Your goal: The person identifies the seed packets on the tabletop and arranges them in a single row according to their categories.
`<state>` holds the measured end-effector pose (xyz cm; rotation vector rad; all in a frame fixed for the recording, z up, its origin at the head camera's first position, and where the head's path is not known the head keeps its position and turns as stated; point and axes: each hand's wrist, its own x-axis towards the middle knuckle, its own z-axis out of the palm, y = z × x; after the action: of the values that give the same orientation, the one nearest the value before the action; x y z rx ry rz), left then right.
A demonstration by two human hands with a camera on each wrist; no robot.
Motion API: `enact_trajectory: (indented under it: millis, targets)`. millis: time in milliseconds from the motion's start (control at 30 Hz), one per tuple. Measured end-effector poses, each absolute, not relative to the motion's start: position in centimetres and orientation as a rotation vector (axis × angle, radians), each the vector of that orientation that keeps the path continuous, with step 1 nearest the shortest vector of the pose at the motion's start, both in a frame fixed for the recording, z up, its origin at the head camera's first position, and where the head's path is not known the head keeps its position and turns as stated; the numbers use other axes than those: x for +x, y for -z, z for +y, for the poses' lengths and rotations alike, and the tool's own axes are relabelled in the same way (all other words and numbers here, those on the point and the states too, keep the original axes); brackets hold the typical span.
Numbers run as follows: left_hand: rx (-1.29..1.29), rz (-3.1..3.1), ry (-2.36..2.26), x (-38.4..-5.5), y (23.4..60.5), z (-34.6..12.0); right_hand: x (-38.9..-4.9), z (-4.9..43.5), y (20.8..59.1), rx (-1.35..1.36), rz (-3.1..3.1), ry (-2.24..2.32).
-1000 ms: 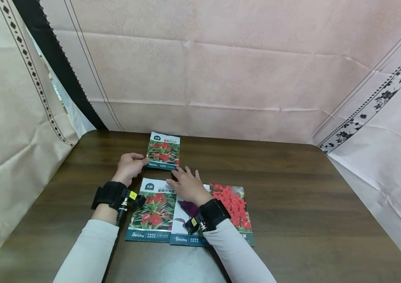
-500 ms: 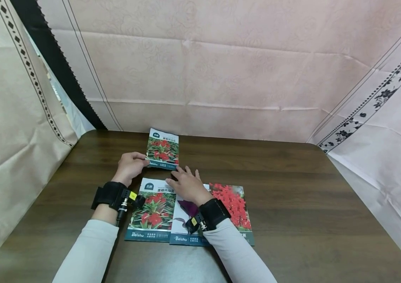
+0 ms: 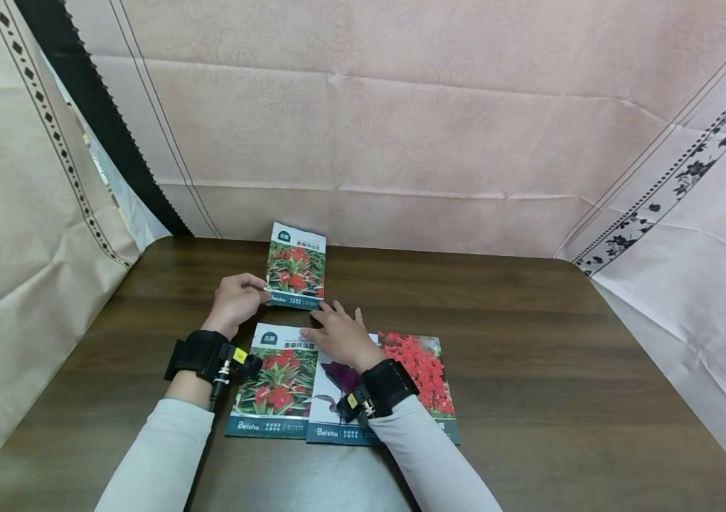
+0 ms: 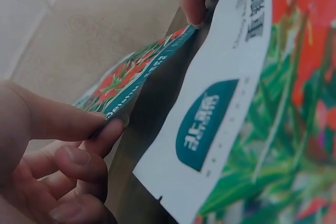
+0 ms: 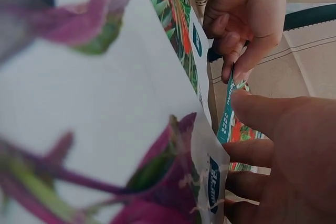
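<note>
A small seed packet with red flowers and a blue-green band stands tilted near the table's far edge, its far end raised. My left hand pinches its lower left corner between thumb and fingers, as the left wrist view shows. My right hand has its fingers spread, and a fingertip touches the packet's lower right corner. Three larger packets lie in an overlapping row nearer me: a red-flower one, a white one with purple petals, and one with dense red blossoms. My right hand and wrist partly cover the last two.
The brown wooden table reaches out on both sides of the packets. A pale patterned cloth hangs behind its far edge. A dark strip runs down the cloth at upper left. Wrist straps with small cameras sit on both wrists.
The small packet's far end has risen, so its face now shows taller and more upright. Both hands have barely moved, and the larger packets lie as before.
</note>
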<state>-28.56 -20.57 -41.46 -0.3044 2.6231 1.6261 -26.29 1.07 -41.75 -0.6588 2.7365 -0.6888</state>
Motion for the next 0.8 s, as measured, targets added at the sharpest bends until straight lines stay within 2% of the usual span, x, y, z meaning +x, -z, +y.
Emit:
enact_trajectory:
  millis: [267,500,800]
  targets:
    - [-0.248,2.601,-1.658,-28.5,41.1,-20.4,-26.3,1.7,41.4,-0.651,2.742,0.735]
    - [-0.187,2.538,-1.733,-28.5,40.9,-20.3,-26.8,3.1,40.6,-0.632,2.791,0.981]
    - [-0.059,2.482,-1.785,-28.1,39.4,-19.0,-27.8,5.5,39.5,-0.35,2.872,1.401]
